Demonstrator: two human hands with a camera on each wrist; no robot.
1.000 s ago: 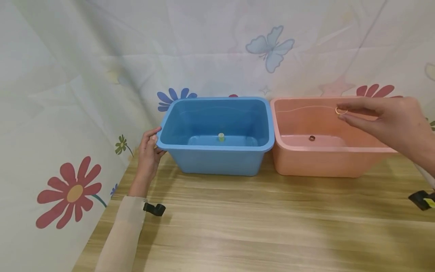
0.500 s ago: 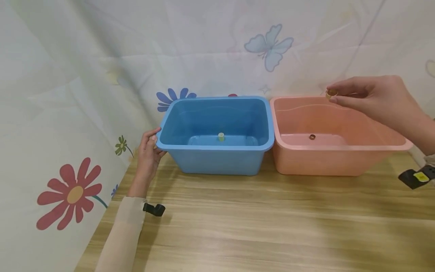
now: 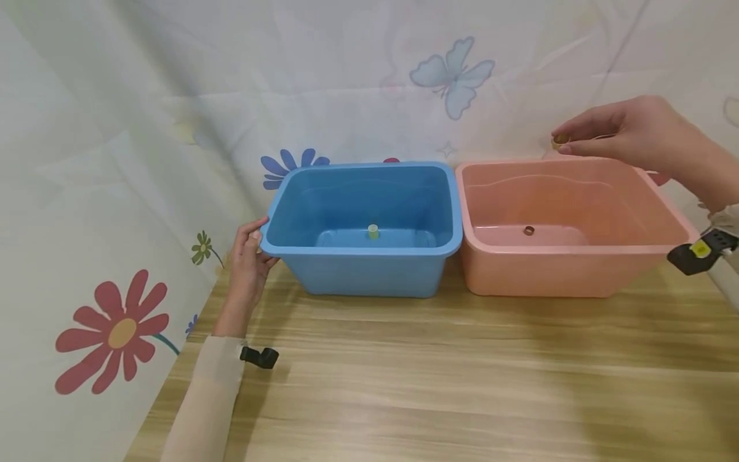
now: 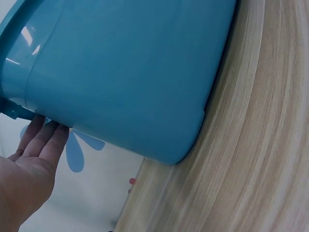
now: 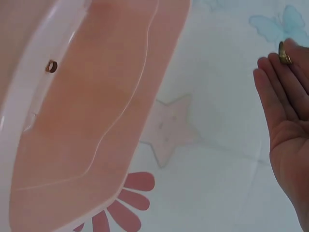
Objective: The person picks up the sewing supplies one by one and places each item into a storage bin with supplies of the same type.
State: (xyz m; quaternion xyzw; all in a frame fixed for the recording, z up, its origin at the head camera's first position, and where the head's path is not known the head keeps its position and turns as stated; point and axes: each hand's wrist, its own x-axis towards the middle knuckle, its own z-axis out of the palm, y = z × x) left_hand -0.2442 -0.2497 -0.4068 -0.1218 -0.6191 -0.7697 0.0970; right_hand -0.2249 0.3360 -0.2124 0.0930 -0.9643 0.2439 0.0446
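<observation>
My right hand (image 3: 641,133) pinches a small gold-coloured ring (image 3: 560,141) between thumb and fingers, above the far rim of the pink tub (image 3: 554,273). In the right wrist view the ring (image 5: 284,54) sits at the fingertips. A small brown ring (image 3: 528,230) lies on the pink tub's floor. My left hand (image 3: 248,263) holds the left end of the blue tub (image 3: 369,276) at its rim. In the left wrist view its fingers (image 4: 54,145) reach up under that rim. Inside the blue tub stands a small pale yellow-green cylinder (image 3: 373,231).
The two tubs stand side by side on a wood-grain table (image 3: 404,378), close to a wall curtain (image 3: 346,83) printed with flowers and a butterfly. Black camera mounts (image 3: 260,357) are worn at both wrists.
My right hand has risen with the gold-coloured ring from inside the pink tub to above its far rim, shifting slightly left. My left hand stays on the blue tub's rim.
</observation>
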